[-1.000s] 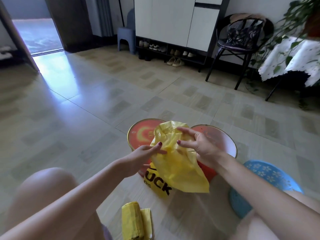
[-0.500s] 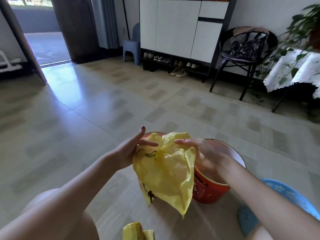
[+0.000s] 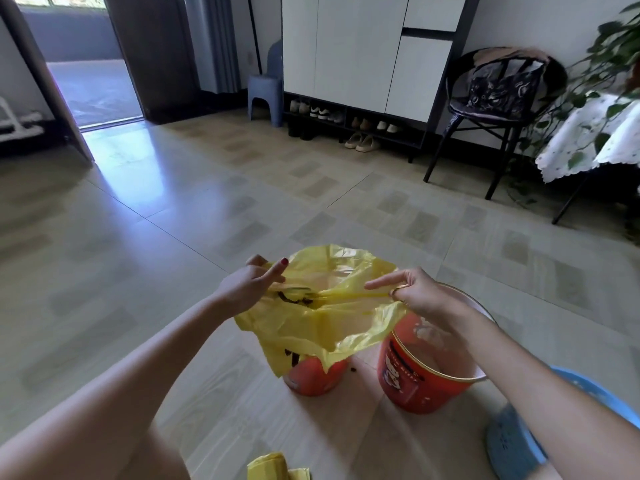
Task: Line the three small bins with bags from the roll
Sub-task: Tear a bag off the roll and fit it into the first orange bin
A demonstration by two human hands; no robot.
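Above the tiled floor (image 3: pixel 138 258), both hands stretched a thin yellow plastic bag (image 3: pixel 322 317) open over a small red round bin (image 3: pixel 313 375). Left hand (image 3: pixel 247 289) pinched the bag's near-left edge; right hand (image 3: pixel 412 292) pinched its right edge. A second red bin (image 3: pixel 426 379) stood just beside. A yellow bag roll (image 3: pixel 273 467) lay nearer.
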